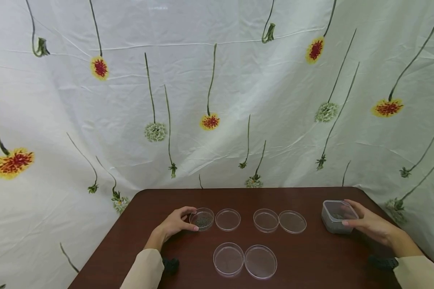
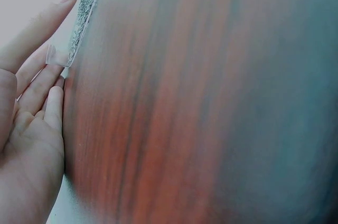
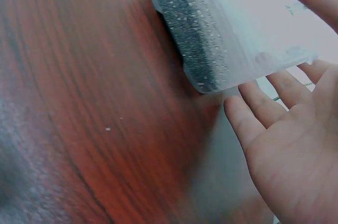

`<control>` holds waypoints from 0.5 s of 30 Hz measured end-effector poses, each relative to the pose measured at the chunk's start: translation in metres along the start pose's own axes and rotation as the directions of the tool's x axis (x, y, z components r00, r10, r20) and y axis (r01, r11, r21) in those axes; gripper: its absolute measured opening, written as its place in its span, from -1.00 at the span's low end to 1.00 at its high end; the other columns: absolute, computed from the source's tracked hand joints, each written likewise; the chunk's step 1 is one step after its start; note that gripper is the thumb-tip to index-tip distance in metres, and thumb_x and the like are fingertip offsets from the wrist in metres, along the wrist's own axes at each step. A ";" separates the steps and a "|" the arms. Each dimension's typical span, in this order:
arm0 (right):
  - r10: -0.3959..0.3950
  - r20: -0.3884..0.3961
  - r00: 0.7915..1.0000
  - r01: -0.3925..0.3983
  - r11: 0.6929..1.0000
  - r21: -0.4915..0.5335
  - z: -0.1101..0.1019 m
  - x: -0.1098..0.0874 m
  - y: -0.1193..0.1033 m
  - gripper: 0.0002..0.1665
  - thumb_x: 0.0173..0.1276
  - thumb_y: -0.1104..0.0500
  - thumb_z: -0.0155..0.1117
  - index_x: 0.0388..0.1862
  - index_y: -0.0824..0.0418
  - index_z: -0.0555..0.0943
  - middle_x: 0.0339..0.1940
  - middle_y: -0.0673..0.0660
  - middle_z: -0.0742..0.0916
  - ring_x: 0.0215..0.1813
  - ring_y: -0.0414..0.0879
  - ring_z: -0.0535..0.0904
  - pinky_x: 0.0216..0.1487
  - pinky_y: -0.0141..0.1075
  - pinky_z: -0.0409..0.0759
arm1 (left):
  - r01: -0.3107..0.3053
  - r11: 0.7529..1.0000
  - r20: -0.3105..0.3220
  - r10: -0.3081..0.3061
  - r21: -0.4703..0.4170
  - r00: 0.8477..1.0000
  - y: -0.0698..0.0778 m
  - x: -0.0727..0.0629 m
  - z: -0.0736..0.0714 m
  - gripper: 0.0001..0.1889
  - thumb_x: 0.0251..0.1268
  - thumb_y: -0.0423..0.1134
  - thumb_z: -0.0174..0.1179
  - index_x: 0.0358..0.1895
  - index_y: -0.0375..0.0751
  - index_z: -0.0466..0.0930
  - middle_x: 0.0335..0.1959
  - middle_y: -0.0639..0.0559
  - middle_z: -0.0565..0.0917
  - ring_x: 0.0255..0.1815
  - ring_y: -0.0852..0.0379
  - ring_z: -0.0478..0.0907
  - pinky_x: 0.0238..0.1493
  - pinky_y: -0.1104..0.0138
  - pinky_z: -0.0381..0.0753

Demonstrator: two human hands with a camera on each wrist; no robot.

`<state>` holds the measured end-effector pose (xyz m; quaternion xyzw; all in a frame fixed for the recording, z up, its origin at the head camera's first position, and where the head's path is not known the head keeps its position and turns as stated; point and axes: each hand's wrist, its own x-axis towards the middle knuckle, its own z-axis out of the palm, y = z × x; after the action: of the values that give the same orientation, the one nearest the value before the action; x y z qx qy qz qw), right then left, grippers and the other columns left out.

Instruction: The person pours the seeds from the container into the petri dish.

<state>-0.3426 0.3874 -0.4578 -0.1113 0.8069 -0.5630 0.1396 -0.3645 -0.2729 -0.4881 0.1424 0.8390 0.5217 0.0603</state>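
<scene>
My left hand [image 1: 175, 223] holds a clear petri dish [image 1: 203, 220] at its left edge, thumb on the near side and fingers at the back. Small grey grains [image 2: 87, 5] cover the bottom of that dish, as the left wrist view shows. Over on the right, my right hand [image 1: 375, 225] grips a square, clear plastic box [image 1: 333, 225] from its right side, the thumb along the front. Dark and pale grains [image 3: 193, 34] fill the lower part of the box in the right wrist view.
Right of the held dish lies another clear dish [image 1: 228, 220]. Farther right is a pair of dishes [image 1: 265, 220] side by side, and a second pair [image 1: 228, 259] lies nearer the front. A flower-printed cloth [image 1: 188, 152] hangs behind the brown table [image 1: 188, 261].
</scene>
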 end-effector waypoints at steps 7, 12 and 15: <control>-0.044 -0.020 0.999 0.044 0.999 -0.004 -0.008 -0.002 -0.009 0.14 0.52 0.30 0.26 0.64 0.45 -0.39 0.59 0.63 -0.13 0.54 0.59 -0.29 0.02 -0.45 0.49 | 0.008 1.000 0.011 -0.009 0.010 1.000 -0.001 0.001 -0.001 -0.19 0.12 -0.29 0.59 0.43 -0.44 0.40 0.36 -0.35 0.48 0.52 -0.40 0.21 0.45 -0.11 0.25; -0.052 -0.036 0.998 0.052 0.998 -0.027 -0.009 -0.001 -0.018 0.15 0.52 0.29 0.27 0.64 0.45 -0.38 0.59 0.63 -0.11 0.54 0.59 -0.30 0.42 0.25 0.25 | 0.010 1.000 0.010 -0.010 0.006 1.000 -0.003 0.002 -0.001 -0.18 0.11 -0.28 0.61 0.42 -0.43 0.41 0.36 -0.33 0.48 0.52 -0.40 0.21 0.46 -0.12 0.22; -0.036 -0.048 0.998 0.035 0.999 -0.016 -0.009 0.000 -0.024 0.16 0.51 0.29 0.29 0.63 0.46 -0.38 0.58 0.64 -0.12 0.54 0.58 -0.32 0.42 0.46 -0.08 | 0.011 1.000 0.008 -0.011 -0.002 1.000 -0.004 0.001 0.000 -0.19 0.10 -0.28 0.61 0.42 -0.41 0.41 0.37 -0.32 0.48 0.53 -0.39 0.20 0.47 -0.11 0.22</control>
<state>-0.3450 0.3867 -0.4320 -0.1128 0.8121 -0.5620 0.1091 -0.3663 -0.2747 -0.4918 0.1397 0.8389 0.5218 0.0665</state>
